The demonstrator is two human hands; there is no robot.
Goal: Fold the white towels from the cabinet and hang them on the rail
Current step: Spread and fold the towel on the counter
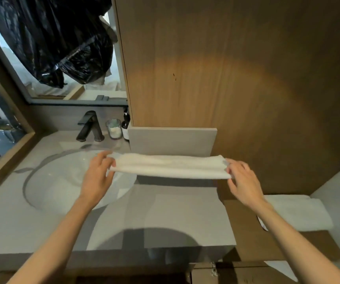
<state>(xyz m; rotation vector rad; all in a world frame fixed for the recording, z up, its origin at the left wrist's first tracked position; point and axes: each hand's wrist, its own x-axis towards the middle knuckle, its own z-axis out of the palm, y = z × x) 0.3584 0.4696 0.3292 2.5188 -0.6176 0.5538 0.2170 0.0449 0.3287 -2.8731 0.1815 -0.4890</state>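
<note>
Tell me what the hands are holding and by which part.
A folded white towel, stretched out between them: the left hand pinches its left end, the right hand its right end.

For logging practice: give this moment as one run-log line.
white towel: folded, stretched over counter | left hand: holds end | right hand: holds end

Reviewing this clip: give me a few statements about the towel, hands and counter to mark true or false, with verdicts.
1. The left hand and right hand each hold one end of the white towel. True.
2. That towel lies crumpled in the sink. False: it is folded and stretched out between the hands.
3. A second towel lies folded off to the right. True.
4. The faucet is white. False: it is black.
</note>
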